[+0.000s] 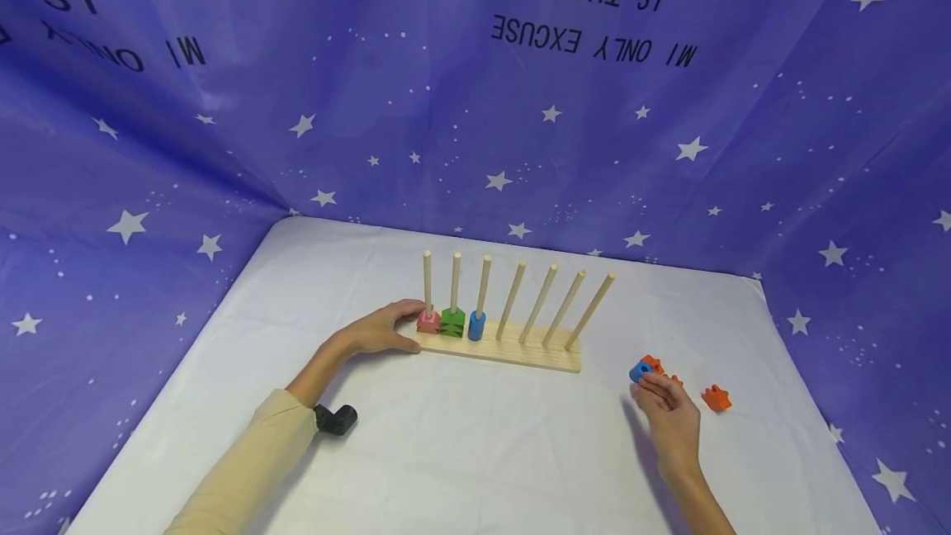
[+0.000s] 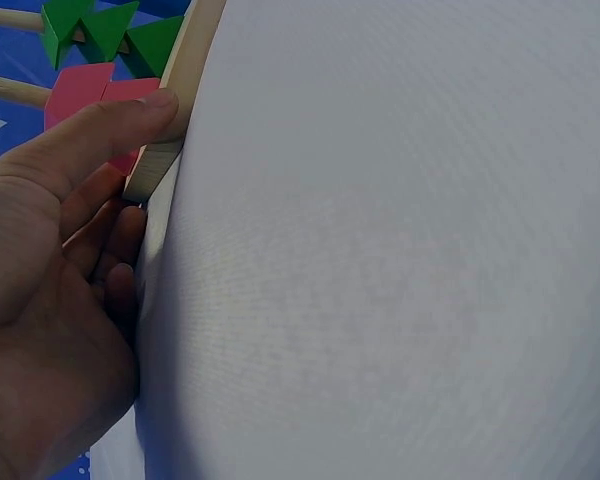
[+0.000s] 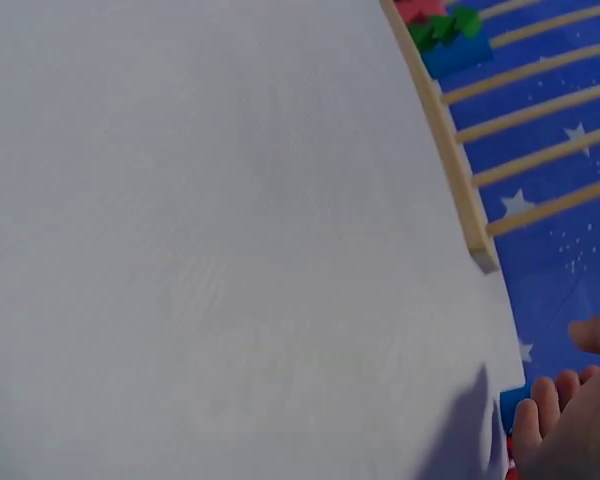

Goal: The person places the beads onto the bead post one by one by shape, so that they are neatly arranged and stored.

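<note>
A wooden peg board [image 1: 513, 349] with several upright pegs stands on the table. Its left end is held by my left hand [image 1: 382, 329], thumb on the front edge and fingers round the far side. Pink pieces [image 1: 428, 322], green zigzag pieces [image 1: 452, 323] and a blue cylinder [image 1: 476, 326] sit on the three leftmost pegs. To the right of the board, my right hand [image 1: 672, 419] reaches over a loose blue piece [image 1: 640, 371]. In the right wrist view its fingertips [image 3: 545, 395] are right at the blue piece, with the thumb held apart.
Orange star-shaped pieces lie around the right hand, one star piece [image 1: 716, 398] farther right. Near the left sleeve is a black object [image 1: 337, 419]. A white cloth covers the table [image 1: 461, 452]; purple star-printed curtains [image 1: 475, 106] rise behind and beside it.
</note>
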Motion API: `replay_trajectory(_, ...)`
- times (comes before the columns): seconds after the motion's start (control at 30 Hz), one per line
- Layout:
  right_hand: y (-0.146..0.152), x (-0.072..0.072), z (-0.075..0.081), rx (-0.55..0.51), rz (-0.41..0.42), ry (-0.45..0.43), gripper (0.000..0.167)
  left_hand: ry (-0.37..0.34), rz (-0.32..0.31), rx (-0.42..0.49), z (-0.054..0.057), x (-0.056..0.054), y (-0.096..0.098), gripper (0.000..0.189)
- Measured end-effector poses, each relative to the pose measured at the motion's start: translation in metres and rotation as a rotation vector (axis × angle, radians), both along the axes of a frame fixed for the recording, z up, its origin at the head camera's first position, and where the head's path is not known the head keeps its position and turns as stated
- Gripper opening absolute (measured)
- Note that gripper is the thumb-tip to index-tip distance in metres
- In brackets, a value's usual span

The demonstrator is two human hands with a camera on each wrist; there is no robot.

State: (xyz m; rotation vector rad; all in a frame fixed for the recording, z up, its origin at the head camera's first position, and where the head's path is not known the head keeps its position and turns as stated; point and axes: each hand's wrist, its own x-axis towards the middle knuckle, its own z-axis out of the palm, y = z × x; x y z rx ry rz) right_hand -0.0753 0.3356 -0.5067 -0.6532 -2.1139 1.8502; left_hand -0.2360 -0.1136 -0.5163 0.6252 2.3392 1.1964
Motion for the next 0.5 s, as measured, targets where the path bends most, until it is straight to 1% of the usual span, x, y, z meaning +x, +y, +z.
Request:
replay_trajectory(0.1,0.011,0.002,-0.003,0.040,-0.024,-0.060,0.043,-0.004,0.007,0.001,0.001,0.001,0.000,0.081)
replay_trajectory(0.23,0.017,0.000,-0.007,0.123,-0.013,-0.118,0.050,-0.006,0.012,0.000,0.001,0.001,0.000,0.081)
replay_trajectory(0.33,0.019,-0.004,-0.011,0.194,-0.007,-0.127,0.051,0.001,0.009,-0.002,-0.001,0.001,0.000,0.081)
replay_trajectory(0.5,0.019,-0.010,-0.012,0.269,0.009,-0.099,0.049,0.000,0.007,0.000,-0.001,0.001,0.000,0.081)
